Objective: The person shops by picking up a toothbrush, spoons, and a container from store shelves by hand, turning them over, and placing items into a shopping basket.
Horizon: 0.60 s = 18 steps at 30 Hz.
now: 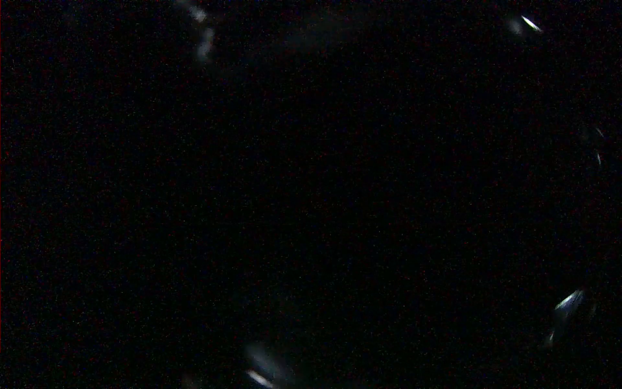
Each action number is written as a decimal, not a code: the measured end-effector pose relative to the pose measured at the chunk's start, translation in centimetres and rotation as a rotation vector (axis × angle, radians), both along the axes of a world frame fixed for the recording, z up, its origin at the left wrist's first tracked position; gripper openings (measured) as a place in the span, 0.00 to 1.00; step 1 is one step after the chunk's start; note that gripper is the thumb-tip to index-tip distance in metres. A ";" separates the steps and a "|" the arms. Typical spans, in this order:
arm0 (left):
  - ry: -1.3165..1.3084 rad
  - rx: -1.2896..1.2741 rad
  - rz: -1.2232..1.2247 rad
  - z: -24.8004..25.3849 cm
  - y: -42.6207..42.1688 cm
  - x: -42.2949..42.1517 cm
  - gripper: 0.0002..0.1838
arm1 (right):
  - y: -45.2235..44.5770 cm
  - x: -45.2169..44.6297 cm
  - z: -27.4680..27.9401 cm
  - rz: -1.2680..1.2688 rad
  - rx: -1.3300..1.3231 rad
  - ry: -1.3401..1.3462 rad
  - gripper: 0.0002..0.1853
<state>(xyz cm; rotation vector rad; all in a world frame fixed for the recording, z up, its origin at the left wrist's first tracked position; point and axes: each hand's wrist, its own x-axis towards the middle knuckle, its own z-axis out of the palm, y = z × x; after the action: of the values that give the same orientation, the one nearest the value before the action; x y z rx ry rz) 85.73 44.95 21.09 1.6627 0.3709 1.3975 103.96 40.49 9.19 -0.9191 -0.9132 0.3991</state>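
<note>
The head view is almost wholly black, and neither my left hand nor my right hand can be made out in it. A pale blurred streak (206, 44) shows at the upper left. Low in the middle lies a bright smear (260, 378) with a dim grey patch (265, 358) just above it. What these bright spots belong to cannot be told.
A thin white glint (531, 24) is at the upper right. Another bluish-white glint (570, 300) sits at the lower right, with a fainter spot below it. Surfaces, edges and objects are hidden in the dark.
</note>
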 end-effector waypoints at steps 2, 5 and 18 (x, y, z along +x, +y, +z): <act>-0.012 0.036 -0.016 0.7 1.4 -0.9 0.15 | 1.1 -0.5 -0.1 -0.018 -0.009 0.018 0.29; -0.053 0.090 -0.022 2.2 3.0 -2.3 0.15 | 2.7 -0.7 0.2 -0.031 -0.021 0.022 0.29; -0.045 0.372 0.043 1.2 -2.4 -15.4 0.14 | -0.4 -10.3 -8.9 0.027 -0.032 0.220 0.28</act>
<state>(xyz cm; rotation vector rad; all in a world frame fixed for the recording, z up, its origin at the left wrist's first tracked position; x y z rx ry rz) 70.30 42.56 22.28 1.9246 0.1248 1.6053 93.67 40.05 0.28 -0.8735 -0.7194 0.5282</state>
